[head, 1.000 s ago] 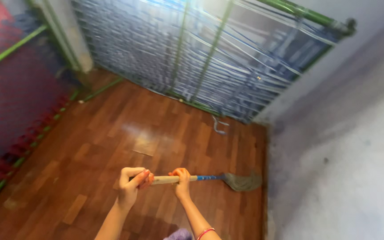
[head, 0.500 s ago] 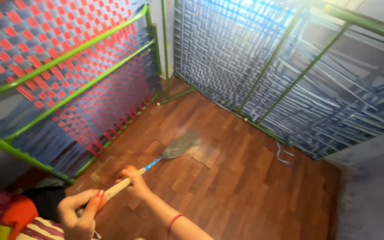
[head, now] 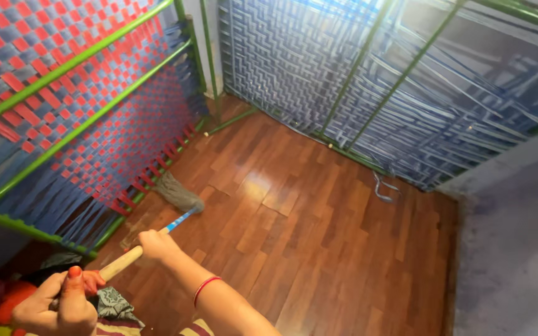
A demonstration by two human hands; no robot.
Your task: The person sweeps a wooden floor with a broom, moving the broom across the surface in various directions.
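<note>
Both hands are closed around the broom [head: 157, 239]: the left hand [head: 57, 305] at the handle's end, the right hand [head: 157, 246] farther down. Its long axis runs up-right to the bristle head [head: 179, 194], on the floor [head: 319, 249] beside the red-and-blue woven frame [head: 76, 106].

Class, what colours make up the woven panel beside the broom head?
Red and blue checks on the woven panel, green frame; head view.

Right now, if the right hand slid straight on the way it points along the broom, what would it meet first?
The right hand points along the broom's blue handle toward the broom head; just past that stands the red-and-blue woven cot frame. Depth is hard to judge.
</note>
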